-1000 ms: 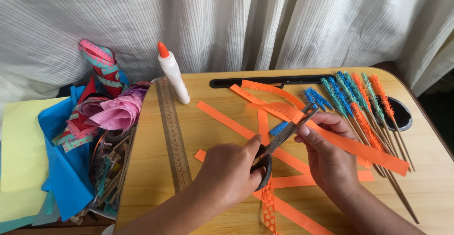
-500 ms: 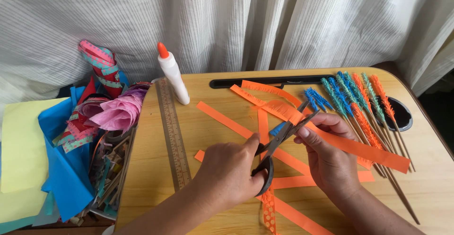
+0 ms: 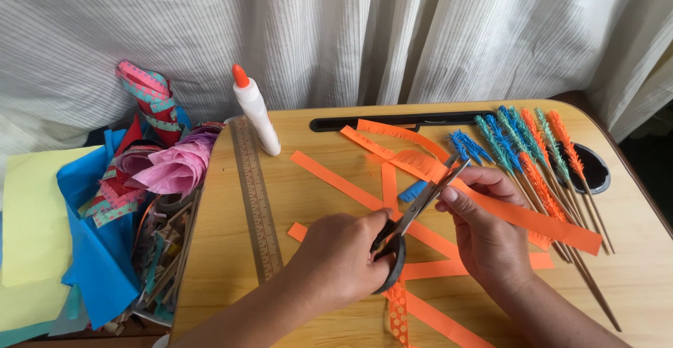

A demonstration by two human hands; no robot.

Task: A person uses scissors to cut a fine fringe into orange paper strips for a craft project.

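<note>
Your left hand [image 3: 340,257] is closed around the black handles of the scissors [image 3: 413,215], blades parted and angled up toward your right hand [image 3: 484,232], which pinches a long orange paper strip [image 3: 533,218] at its fringed end, just at the blade tips. More orange strips [image 3: 350,187] lie on the bench [image 3: 210,250] under both hands. Beyond the right hand lie fringed skewers [image 3: 533,152]; beyond the left hand, a metal ruler [image 3: 256,197] and a glue bottle [image 3: 256,113].
</note>
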